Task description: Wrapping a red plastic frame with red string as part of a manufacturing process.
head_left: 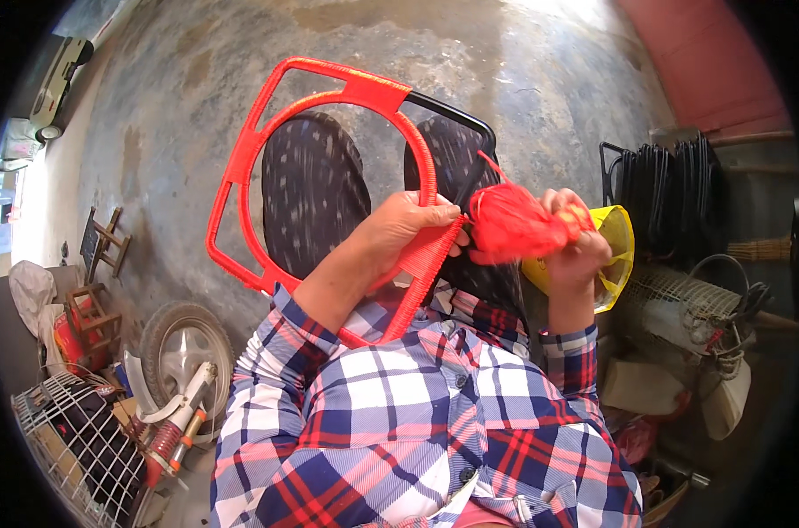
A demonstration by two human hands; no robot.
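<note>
While the left hand [399, 220] pinches the red-wrapped frame [368, 85] above the legs [316, 185], near its bare black bar [456, 112], the right hand [591, 251] clasps a red cord bundle [514, 227] alongside: winding step, apparently, the next pass likely requiring cord drawn taut around that bar.

Inscriptions, labels, brands, numbers and signs: none legible. No readable character is showing on any surface in the head view, near or far; small details toward the rim are appearing too blurred to tell.
</note>
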